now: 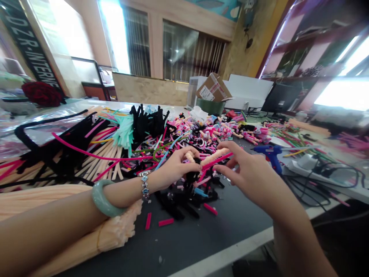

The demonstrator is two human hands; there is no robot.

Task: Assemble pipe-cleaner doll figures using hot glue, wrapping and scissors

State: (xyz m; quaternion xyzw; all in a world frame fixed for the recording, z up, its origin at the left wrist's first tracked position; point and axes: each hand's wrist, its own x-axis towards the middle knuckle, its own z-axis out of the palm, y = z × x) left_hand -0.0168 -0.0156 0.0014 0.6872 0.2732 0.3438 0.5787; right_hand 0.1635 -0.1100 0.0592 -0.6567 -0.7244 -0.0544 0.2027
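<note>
Near the middle of the view, my left hand (180, 167) pinches a small figure of black and peach fuzzy stems (196, 163). A peach stem (213, 157) sticks out from it toward my right hand (240, 169). That hand is beside the figure, its thumb and index finger apart; the index finger is at the far end of the peach stem. Whether it grips the stem is unclear. Pink pieces lie behind and below the figure. Black stems (180, 207) and short pink pieces (166, 222) rest on the dark table under my hands.
A blue glue gun (271, 154) lies at the right beside a power strip (307, 165) and black cables. Peach stems (115, 234) are bundled at the lower left. Behind are turquoise stems (125, 132), a pile of colourful pieces (213, 129) and a cardboard box (213, 89).
</note>
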